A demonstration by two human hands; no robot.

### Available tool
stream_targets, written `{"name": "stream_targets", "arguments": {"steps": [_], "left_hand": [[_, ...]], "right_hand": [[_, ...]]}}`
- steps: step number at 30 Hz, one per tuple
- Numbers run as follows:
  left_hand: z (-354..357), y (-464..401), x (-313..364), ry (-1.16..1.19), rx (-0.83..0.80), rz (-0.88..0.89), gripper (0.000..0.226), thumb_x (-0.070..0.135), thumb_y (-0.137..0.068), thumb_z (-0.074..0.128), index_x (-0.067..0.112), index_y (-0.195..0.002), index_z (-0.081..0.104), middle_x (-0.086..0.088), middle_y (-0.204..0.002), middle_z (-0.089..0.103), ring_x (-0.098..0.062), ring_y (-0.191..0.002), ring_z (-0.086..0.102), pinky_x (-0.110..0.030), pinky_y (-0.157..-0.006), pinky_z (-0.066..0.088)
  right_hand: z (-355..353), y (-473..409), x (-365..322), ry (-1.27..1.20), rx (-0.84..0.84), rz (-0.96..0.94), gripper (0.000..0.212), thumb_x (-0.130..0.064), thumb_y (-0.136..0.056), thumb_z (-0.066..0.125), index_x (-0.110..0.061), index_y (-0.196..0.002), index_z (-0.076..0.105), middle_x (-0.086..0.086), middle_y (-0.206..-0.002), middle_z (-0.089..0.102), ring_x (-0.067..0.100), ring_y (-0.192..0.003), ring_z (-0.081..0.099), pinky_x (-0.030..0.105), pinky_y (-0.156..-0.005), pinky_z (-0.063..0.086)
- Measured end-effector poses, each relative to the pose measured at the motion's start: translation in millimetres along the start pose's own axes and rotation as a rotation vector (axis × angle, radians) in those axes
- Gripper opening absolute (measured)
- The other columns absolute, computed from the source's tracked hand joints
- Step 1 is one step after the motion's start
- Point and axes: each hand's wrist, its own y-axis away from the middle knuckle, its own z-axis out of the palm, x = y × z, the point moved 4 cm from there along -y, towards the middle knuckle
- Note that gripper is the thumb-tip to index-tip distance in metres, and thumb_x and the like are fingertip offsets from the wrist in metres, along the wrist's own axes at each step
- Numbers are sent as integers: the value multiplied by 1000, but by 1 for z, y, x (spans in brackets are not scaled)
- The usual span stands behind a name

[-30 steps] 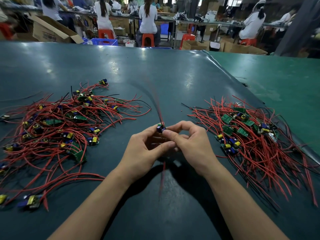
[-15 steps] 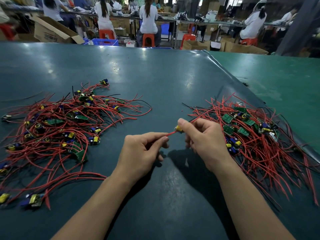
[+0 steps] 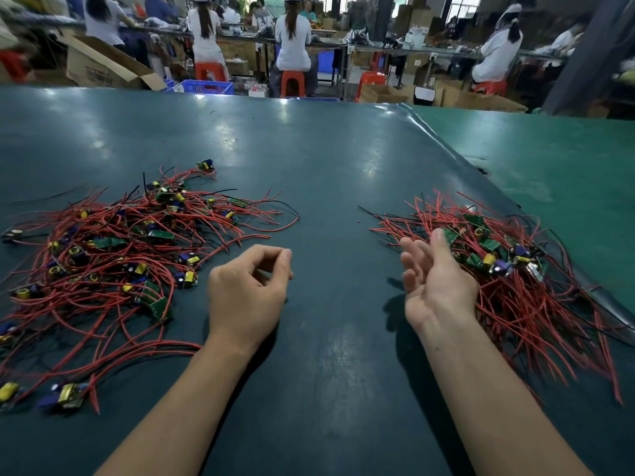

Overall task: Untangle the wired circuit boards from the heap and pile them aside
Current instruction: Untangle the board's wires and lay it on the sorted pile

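The tangled heap of wired boards [image 3: 113, 255] sprawls left on the dark green table [image 3: 326, 166], the sorted pile [image 3: 515, 269] right. Between them, the left hand [image 3: 245, 297] hovers loosely curled, empty; the right hand [image 3: 436, 283] is spread beside the pile. Far-off seated workers [image 3: 293, 39] look blurred.

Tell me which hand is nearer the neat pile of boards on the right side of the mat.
Right. The right hand is open at the near-left edge of the neat pile, fingertips at its boards. The left hand sits across the bare mat, beside the tangled heap.
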Motion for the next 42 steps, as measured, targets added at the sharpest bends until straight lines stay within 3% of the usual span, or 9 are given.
{"name": "stream_targets", "arguments": {"steps": [4,9,14,19,25,30,35,37,42], "left_hand": [[-3,-1,1,-103,24,62,11,28,-87,65,22,-81,72,9,-66,68,-13,-61,63,-32,-65,53],[-15,-8,4,-475,119,238,12,14,-84,69,12,-95,73,-6,-94,69,-34,-95,56,-40,-84,40],[-41,-21,-21,-842,176,-188,40,24,-82,64,14,-121,62,-19,-128,54,-39,-123,40,-49,-99,29],[-46,-24,-31,-954,55,-280,31,18,-89,59,19,-119,66,-16,-121,62,-40,-111,52,-44,-95,35],[-50,-11,-9,-843,278,-111,45,6,-67,64,19,-110,65,-12,-122,50,-34,-117,35,-48,-91,25],[-41,-5,-20,-932,85,-265,51,3,-69,64,16,-118,57,-16,-127,43,-37,-115,34,-50,-90,33],[-39,-8,-8,-583,128,-19,52,-14,-67,54,8,-113,67,-19,-117,52,-41,-107,43,-40,-92,35],[-38,-6,-2,-619,160,47,53,-12,-64,55,11,-109,68,-14,-116,54,-38,-112,41,-41,-91,34],[-42,-4,-19,-878,98,-302,49,10,-71,64,12,-120,55,-18,-128,44,-37,-119,34,-48,-94,29]], "right_hand": [[0,-5,0,14,-20,17,24,-30,-100,55,-15,-82,63,-4,-59,69,4,-37,52,12,-36,36],[3,-5,6,79,-78,26,24,-25,-99,56,-12,-80,64,-2,-56,60,5,-35,45,14,-34,31],[13,4,10,226,-240,-51,25,-23,-100,55,-11,-80,64,-6,-51,56,7,-37,42,17,-34,29],[16,9,12,311,-301,-78,25,-23,-99,55,-10,-81,66,-3,-53,56,9,-37,42,18,-35,30],[17,9,15,379,-341,-114,25,-23,-98,57,-12,-78,67,-4,-52,57,8,-37,43,18,-35,31],[19,12,17,434,-383,-129,26,-26,-98,58,-13,-78,68,-4,-54,58,9,-40,45,17,-37,32],[20,13,19,475,-393,-138,27,-26,-98,58,-13,-76,68,-5,-54,59,8,-40,45,17,-36,33],[20,14,19,484,-394,-140,27,-26,-98,58,-13,-76,68,-5,-54,59,8,-40,45,18,-36,33],[19,14,19,476,-399,-135,27,-25,-98,58,-12,-77,68,-4,-53,59,8,-40,45,17,-36,32]]}}
